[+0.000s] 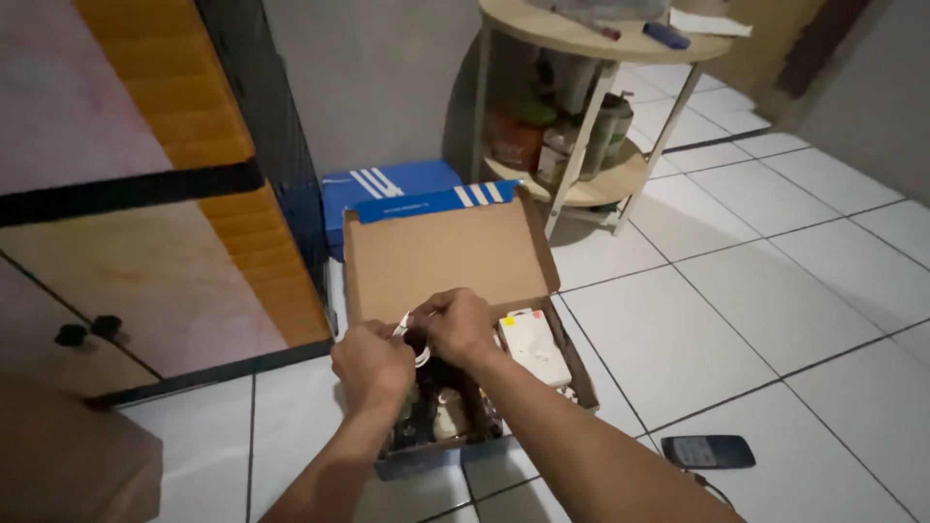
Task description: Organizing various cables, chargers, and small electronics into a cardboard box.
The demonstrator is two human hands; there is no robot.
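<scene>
- The left hand and right hand meet close together above the open shoebox, almost touching each other.
- Both hands are closed in a pinch on a thin white cable; it runs between them, with a short end showing at the left hand's fingertips and a loop hanging just below the right hand.
- The cable sits over the middle of the box, directly under the hands, clear of the box's contents as far as can be told.
- The box lies on the tiled floor, with its brown cardboard lid standing upright just beyond the hands; the lid's outer edge is blue with white stripes.
- Inside the box, just right of the right hand, lies a white flat device with small coloured marks on it.
- Below the hands, the near part of the box holds dark, tangled items too dim to tell apart.
- A second blue box with white stripes sits beyond the lid, against the wall.
- Far right of the hands and nearer the person, a dark phone lies flat on the floor, with a cord trailing from its near end.
- Well beyond the right hand stands a round two-tier shelf holding jars and cans on its lower level.
- Left of the left hand is a cabinet with pale panels, orange edges and dark knobs.
</scene>
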